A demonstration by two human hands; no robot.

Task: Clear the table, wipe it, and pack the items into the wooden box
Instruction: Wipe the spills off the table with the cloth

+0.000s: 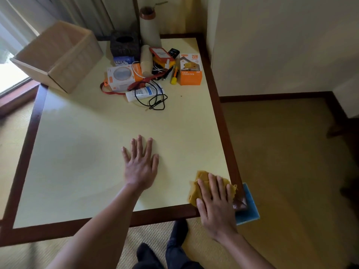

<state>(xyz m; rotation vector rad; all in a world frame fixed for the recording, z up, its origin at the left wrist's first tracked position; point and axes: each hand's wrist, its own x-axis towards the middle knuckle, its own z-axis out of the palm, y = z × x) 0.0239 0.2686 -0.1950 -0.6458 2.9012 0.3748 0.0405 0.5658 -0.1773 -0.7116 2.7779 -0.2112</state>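
A pale yellow tabletop (87, 152) with a dark wood border fills most of the view, standing in a corner of a room with cream walls and a tan carpet (291, 171). At the near right corner of it lies a crumpled mustard-yellow cloth (202, 175), and the right hand (215, 202) presses down on it with straight, slightly spread fingers, the palm over the table's edge. The left hand (140, 166) lies flat and released on the bare surface to the left of the cloth, well apart from it, with fingers spread and holding nothing. Just beyond the corner by the cloth, a blue pad (250, 206) shows on the floor. The items are gathered at the far end: an orange charger box (190, 72) on the right, a yellow-handled screwdriver (174, 77) just beside it, a white and orange box (122, 76) on the left, and in front of these a white tube (143, 93) with a tangled black cable (155, 103) lying over it. A red strap (110, 92) curls by the white and orange box. Behind the pile stand a dark woven tissue box (124, 44) and a tall pale vase (149, 28). The wooden box (58, 55) sits open at the far left corner, near the pile but apart from it, beside the curtained window.
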